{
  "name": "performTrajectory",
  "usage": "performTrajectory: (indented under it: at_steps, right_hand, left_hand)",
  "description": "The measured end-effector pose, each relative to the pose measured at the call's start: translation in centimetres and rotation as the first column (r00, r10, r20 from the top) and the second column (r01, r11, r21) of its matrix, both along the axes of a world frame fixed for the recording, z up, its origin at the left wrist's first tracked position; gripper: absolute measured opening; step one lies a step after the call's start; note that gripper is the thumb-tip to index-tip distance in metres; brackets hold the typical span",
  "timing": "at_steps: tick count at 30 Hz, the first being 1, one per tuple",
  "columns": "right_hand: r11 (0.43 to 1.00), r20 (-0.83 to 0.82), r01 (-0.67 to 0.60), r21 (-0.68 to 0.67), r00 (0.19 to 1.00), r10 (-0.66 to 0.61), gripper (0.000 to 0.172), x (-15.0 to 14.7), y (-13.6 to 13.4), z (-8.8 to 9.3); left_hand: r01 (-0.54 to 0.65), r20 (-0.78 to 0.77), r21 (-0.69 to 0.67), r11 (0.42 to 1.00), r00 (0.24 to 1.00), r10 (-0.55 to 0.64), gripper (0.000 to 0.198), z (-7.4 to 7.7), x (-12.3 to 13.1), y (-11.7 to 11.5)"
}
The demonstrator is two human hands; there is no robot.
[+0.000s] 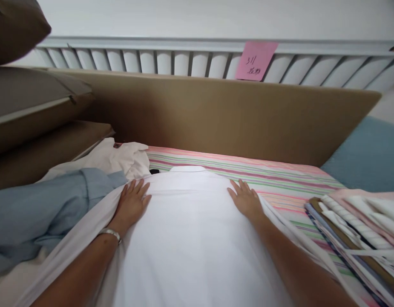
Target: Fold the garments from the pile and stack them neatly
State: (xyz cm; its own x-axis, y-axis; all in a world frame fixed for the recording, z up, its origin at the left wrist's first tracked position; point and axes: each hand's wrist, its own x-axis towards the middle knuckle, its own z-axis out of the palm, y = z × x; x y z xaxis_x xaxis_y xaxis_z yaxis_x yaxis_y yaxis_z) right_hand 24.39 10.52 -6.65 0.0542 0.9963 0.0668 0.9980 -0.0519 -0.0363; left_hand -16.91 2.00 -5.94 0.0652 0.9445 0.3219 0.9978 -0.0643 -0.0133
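A white shirt (190, 230) lies spread out, back side up, with its collar (188, 169) at the far end. My left hand (133, 202) rests flat on its left shoulder, fingers spread, with a bracelet on the wrist. On the right shoulder lies my right hand (246, 199), palm down and fingers apart. Both sleeves slope outward under or beside my forearms. Beneath the shirt is a striped sheet (299, 184). A small black object (154, 171) sits just left of the collar, too little of it showing to name.
Crumpled blue clothing (65, 204) and cream clothing (120, 157) lie at left, below stacked brown cushions (40, 149). A pile of folded clothes (369, 230) is at right, near a blue cushion (369, 153). A brown panel (216, 115) stands behind, under a pink note (257, 61).
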Motion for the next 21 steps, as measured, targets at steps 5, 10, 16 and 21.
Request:
performTrajectory:
  at_steps: [5, 10, 16, 21]
  right_hand:
    - [0.997, -0.01, 0.027, 0.07, 1.0, -0.026, 0.053, -2.9, -2.7, 1.5]
    - [0.932, -0.049, -0.319, 0.17, 0.942, 0.331, 0.049, -8.9, -14.7, 1.4]
    - [0.976, -0.028, -0.199, 0.086, 0.979, 0.202, 0.055, -2.9, -22.5, 0.0]
    - [0.987, 0.037, -0.07, 0.144, 0.997, 0.065, 0.053, 5.4, -24.8, -0.6]
  left_hand:
    - [-0.021, 0.015, -0.038, 0.999, 1.0, 0.022, 0.046, 1.5, 0.4, -0.1]
    - [0.058, 0.013, -0.026, 0.998, 0.998, -0.057, 0.049, 2.3, 5.6, -5.7]
    - [0.119, 0.043, 0.048, 0.992, 0.992, -0.121, 0.052, -2.1, 6.9, -17.6]
    - [0.034, 0.001, 0.067, 0.997, 0.999, -0.034, 0.055, -2.3, 2.7, -22.0]
